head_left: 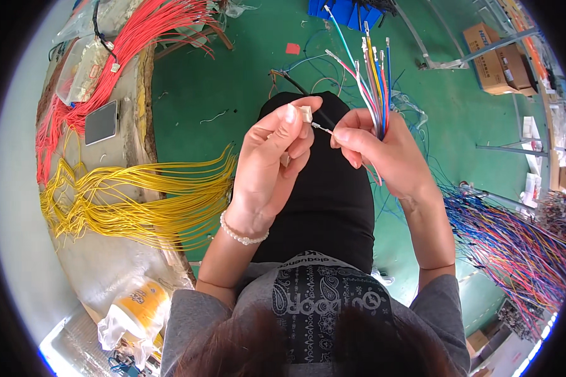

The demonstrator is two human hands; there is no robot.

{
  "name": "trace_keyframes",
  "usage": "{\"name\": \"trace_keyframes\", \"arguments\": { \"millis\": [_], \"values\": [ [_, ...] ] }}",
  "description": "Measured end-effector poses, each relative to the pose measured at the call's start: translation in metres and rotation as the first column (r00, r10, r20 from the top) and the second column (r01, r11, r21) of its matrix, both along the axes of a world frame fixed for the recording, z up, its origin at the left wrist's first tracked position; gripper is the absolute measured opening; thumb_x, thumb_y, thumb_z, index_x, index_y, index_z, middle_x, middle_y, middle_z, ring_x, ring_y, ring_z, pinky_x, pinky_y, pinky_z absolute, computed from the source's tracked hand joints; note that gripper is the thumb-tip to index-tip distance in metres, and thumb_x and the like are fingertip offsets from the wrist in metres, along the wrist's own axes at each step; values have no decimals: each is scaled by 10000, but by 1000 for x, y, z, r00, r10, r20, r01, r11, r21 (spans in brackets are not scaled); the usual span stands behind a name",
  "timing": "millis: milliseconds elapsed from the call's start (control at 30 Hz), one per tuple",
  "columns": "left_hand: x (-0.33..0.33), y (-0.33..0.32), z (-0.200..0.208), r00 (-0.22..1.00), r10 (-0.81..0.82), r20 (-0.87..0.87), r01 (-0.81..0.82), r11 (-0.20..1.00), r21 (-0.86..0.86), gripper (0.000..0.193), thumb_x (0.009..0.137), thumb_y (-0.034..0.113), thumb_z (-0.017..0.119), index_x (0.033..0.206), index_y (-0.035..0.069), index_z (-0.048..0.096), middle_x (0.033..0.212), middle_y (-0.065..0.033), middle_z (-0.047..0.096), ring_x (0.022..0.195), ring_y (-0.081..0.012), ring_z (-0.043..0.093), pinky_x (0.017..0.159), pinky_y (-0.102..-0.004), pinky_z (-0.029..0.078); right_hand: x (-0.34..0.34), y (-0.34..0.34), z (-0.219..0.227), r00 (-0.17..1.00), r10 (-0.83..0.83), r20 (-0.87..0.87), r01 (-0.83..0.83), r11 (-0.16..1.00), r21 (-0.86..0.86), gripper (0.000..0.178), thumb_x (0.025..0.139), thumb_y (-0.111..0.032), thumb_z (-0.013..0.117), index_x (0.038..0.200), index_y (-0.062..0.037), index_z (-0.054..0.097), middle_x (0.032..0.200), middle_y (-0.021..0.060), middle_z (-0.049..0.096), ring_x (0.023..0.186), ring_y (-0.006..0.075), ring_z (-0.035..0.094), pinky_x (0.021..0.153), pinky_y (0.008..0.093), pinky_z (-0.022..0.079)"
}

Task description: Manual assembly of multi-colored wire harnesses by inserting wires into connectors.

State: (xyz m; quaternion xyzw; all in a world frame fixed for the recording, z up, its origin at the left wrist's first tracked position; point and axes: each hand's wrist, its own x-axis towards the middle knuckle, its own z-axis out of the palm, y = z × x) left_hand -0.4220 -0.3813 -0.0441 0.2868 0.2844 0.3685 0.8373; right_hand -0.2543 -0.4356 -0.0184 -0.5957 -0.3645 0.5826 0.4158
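Between the thumb and fingers of my left hand (275, 151) is a small white connector housing (305, 114). My right hand (383, 147) pinches a pink wire near its crimped metal terminal (321, 127), whose tip points at the housing, close to it; whether it touches cannot be made out. The same hand also grips a bundle of coloured wires (377, 88) standing up out of the fist, with metal terminals at their upper ends. Both hands are held above my black-clad lap (314, 195).
A bench (132, 264) on the left bears yellow wires (151, 195), red wires (132, 44), a phone-like device (102, 123) and a bagged yellow-and-white tub (141, 308). Many multicoloured wires (516, 245) lie at right. A cardboard box (493, 60) sits by metal framing on the green floor (201, 94).
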Motion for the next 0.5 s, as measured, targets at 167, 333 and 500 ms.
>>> {"name": "trace_keyframes", "arguments": {
  "millis": [167,333,500],
  "values": [
    [-1,-2,2,999,-32,38,33,998,-49,413,975,295,514,1190,-58,523,719,44,449,577,-19,336,440,-165,239,-1,2,1,998,-23,-61,23,1000,-1,199,812,-182,638,775,10,603,624,4,538,531,51,451,485,206,330],
    [-3,-2,2,997,-73,18,73,997,16,409,974,302,513,1173,-56,516,731,40,433,581,-20,325,442,-161,231,1,3,2,1000,2,-15,-2,1000,4,205,797,-183,641,765,16,608,603,-8,515,518,44,422,477,207,302],
    [-1,-6,4,995,-2,-99,16,990,137,382,975,283,521,1124,-69,547,689,47,410,558,-22,310,449,-168,217,0,2,3,1000,-13,3,13,1000,-6,188,785,-168,640,751,16,616,581,-18,505,508,38,418,476,207,302]
  ]
}}
